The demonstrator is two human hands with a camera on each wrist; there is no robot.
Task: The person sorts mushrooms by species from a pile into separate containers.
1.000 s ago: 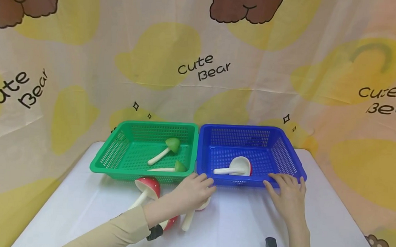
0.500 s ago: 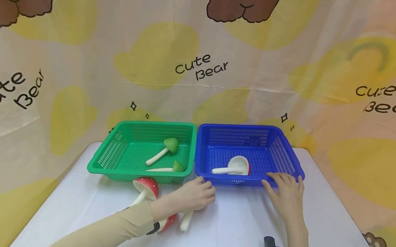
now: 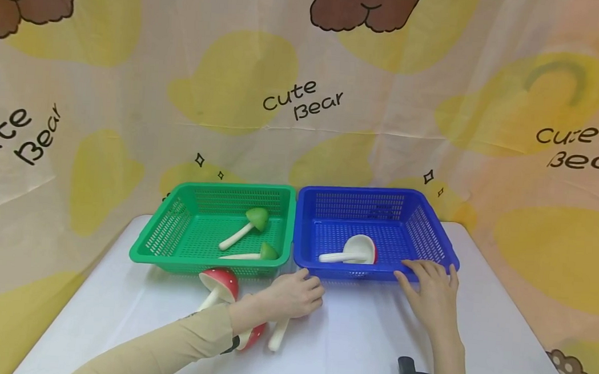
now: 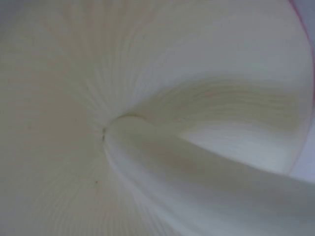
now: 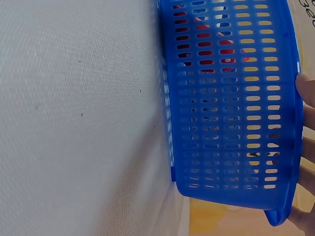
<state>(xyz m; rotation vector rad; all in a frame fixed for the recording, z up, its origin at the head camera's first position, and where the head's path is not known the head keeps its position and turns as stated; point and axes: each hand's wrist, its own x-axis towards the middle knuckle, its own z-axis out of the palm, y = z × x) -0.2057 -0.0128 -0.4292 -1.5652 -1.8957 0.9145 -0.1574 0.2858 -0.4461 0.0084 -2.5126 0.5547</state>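
My left hand point(image 3: 293, 296), palm down with bent fingers, holds a toy mushroom by its cap in front of the baskets. The cap is hidden under the hand; the white stem point(image 3: 278, 334) sticks out toward me. A pale gilled cap point(image 4: 59, 98) with a pink edge and a thick stem fills the left wrist view, very close. Two more red-capped toy mushrooms lie left of the hand: one upper point(image 3: 221, 285), one lower point(image 3: 253, 337), partly behind the forearm. My right hand point(image 3: 433, 295) rests spread fingers on the front rim of the blue basket point(image 5: 226, 118).
The blue basket holds a red-capped mushroom point(image 3: 359, 251), underside showing. Beside it, the green basket point(image 3: 171, 259) holds two green-capped mushrooms point(image 3: 257, 219). Both stand at the back of the white table point(image 3: 356, 350), before a printed cloth point(image 3: 244, 80).
My left hand has come down over the mushroom's cap, whose edge showed earlier; the stem has shifted only slightly. My right hand stays at the blue rim. The whole view has drifted slightly.
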